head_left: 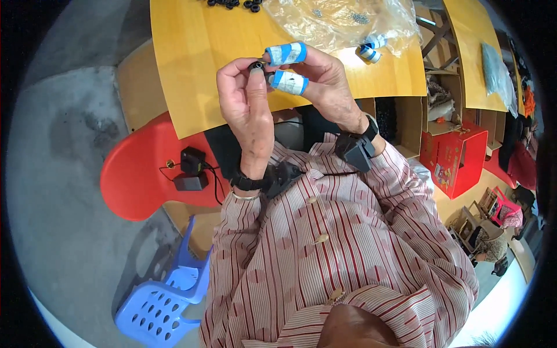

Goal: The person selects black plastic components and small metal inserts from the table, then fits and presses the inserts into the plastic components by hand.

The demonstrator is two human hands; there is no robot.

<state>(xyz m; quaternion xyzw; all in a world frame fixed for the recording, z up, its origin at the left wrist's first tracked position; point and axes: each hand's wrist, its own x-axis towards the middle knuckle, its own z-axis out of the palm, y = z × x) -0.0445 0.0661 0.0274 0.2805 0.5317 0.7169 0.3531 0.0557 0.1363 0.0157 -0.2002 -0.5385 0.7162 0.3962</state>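
Above the near edge of the yellow tabletop, my two hands meet. My left hand is closed, its thumb and forefinger pinching a small black ring-shaped part. Touching close beside it, the thumb and forefinger of my right hand pinch at a small dark piece, mostly hidden by the fingertips; I cannot make out its kind. Blue and white tape wraps that thumb, and the forefinger is wrapped too. Several loose black ring-shaped parts lie at the table's far edge.
A clear plastic bag with tiny metallic bits spreads over the yellow table. Blue and white tape rolls lie at its near side. A red chair holding black adapters, a blue plastic stool and a red box stand around me.
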